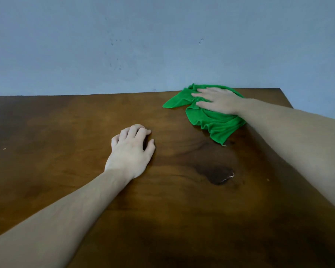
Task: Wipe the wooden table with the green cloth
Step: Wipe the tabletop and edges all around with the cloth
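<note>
Surface [66,180] of dark wood filling the lower frame, under a blue wall. Green cloth [217,122] bunched at upper right near the far edge, pressed flat by right hand [219,100], fingers straight, likely for wiping. Left hand [132,149] at centre, loosely curled, grasping nothing, probably bracing.

pale blue wall [162,45], small scuff marks [114,43]

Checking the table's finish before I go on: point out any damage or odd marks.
A dark patch with a pale chipped edge marks the table, near the middle, nearer than the cloth. The wall has small scuffs.
</note>
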Available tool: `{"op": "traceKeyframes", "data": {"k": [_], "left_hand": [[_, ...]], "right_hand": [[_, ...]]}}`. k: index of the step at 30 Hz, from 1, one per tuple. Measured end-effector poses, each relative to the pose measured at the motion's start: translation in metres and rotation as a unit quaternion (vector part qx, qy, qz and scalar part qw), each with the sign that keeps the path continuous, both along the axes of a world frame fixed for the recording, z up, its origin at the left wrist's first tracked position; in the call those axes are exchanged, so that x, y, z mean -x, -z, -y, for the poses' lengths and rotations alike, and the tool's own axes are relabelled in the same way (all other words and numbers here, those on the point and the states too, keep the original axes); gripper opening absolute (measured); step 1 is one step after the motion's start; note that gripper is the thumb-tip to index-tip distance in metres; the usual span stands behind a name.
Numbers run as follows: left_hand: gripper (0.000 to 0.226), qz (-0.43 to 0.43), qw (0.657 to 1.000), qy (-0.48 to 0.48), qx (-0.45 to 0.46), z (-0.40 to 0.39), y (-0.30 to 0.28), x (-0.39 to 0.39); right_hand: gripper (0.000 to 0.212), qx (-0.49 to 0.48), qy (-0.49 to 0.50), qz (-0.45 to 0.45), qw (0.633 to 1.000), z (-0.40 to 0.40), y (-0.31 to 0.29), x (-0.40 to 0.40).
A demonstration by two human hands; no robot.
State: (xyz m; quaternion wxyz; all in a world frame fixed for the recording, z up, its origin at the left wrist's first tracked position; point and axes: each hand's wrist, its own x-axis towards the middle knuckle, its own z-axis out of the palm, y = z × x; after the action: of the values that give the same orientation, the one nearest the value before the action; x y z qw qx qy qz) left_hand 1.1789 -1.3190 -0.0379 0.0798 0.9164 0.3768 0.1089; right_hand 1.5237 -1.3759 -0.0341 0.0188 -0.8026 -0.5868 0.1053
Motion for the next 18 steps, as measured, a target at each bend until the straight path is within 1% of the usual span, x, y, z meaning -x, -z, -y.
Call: {"op": "traceKeyframes", "data": {"k": [3,6,11,15,18], "left_hand": [[0.041,-0.006,1.000,-0.006,0.003,-0.002,-0.001,-0.001],[0.041,-0.008,1.000,-0.004,0.010,-0.003,-0.001,0.000],[0.041,-0.010,1.000,-0.005,0.010,0.001,-0.002,-0.002],[0.043,-0.010,1.000,-0.007,0.003,0.007,-0.005,-0.002],[0.044,-0.025,1.000,-0.003,-0.002,0.010,-0.008,-0.002]], "right_hand": [[0.058,0.002,0.045,-0.019,0.999,0.021,-0.002,0.000],[0.057,0.008,0.047,-0.040,0.998,0.039,-0.004,0.021],[0.056,0.023,-0.015,-0.008,1.000,0.077,-0.003,0.074],[0.057,0.022,-0.059,-0.002,0.998,0.118,-0.004,0.120],[0.057,0.024,-0.093,0.005,0.995,0.147,-0.004,0.141]]}}
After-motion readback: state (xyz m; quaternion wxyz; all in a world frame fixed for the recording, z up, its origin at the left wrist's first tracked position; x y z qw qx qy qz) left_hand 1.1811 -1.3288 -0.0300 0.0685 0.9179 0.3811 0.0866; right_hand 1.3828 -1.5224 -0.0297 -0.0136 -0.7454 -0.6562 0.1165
